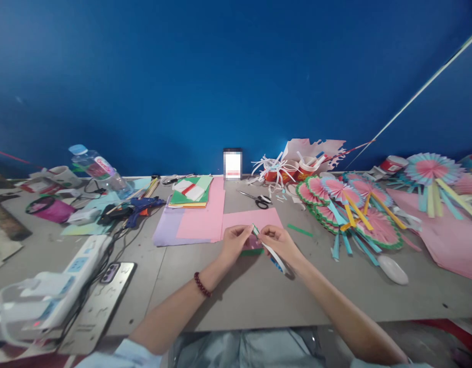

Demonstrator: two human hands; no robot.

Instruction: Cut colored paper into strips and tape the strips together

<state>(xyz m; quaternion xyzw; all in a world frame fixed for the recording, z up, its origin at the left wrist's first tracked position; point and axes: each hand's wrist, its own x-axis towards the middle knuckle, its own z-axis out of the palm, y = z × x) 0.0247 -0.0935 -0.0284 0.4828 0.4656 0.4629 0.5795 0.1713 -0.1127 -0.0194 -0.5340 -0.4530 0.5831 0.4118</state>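
My left hand (236, 242) is closed, thumb and fingers pinching a small green-and-white strip (254, 230) above a pink sheet (266, 216). Close by on its right, my right hand (282, 244) has its fingers curled in a pinch near the strip's other end. Below these fingers slants a narrow white band with blue print on its inner side, which looks like a roll of tape (277, 259). A green paper strip (252, 252) lies on the table under both hands. Another green strip (300, 230) is to the right.
Black-handled scissors (262, 203) lie beyond my hands. Pleated paper fans (343, 191) and a white mouse-shaped object (392, 270) are at right. Stacked coloured paper (192, 193), a blue glue gun (139, 208), a phone (101, 306) and a power strip (76, 276) are at left.
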